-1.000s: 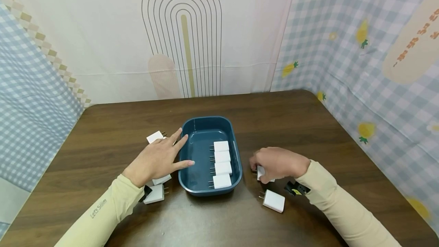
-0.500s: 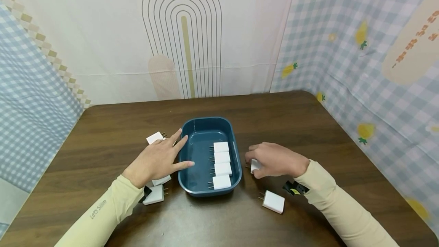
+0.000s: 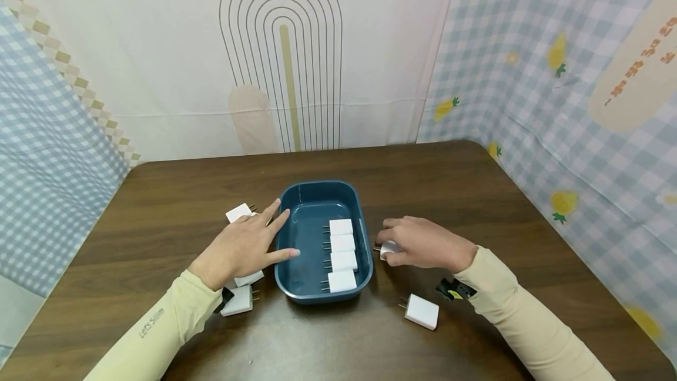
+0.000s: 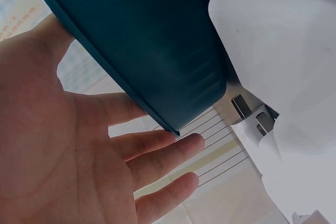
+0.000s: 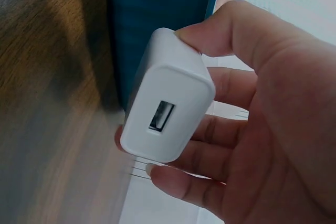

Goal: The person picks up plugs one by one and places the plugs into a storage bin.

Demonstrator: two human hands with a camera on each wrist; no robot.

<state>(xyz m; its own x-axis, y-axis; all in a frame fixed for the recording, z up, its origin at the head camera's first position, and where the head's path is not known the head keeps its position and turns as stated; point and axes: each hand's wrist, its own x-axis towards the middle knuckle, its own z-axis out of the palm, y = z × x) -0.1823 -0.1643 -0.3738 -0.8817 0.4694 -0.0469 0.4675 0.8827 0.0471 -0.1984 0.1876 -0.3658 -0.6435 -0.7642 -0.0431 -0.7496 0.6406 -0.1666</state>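
My right hand point(image 3: 431, 243) pinches a white USB wall charger point(image 5: 170, 111) between thumb and fingers, just outside the right wall of a dark blue plastic basin point(image 3: 307, 225). In the head view its prongs point left toward the basin; in the right wrist view its USB port faces the camera. My left hand point(image 3: 240, 249) rests at the basin's left rim with fingers spread and straight, the thumb reaching over the edge. Inside the basin, several white chargers point(image 3: 342, 260) lie in a row along the right side, prongs to the left.
Another charger point(image 3: 422, 311) lies on the brown wooden table point(image 3: 423, 181), nearer the front than my right hand. To the basin's left, more chargers, including a front one point(image 3: 238, 301) and a back one point(image 3: 239, 211), lie partly beneath my left hand. Patterned cloths surround the table.
My right hand has shifted left and slightly away from me, bringing the pinched charger closer to the basin. My left hand and the row of chargers stay put.
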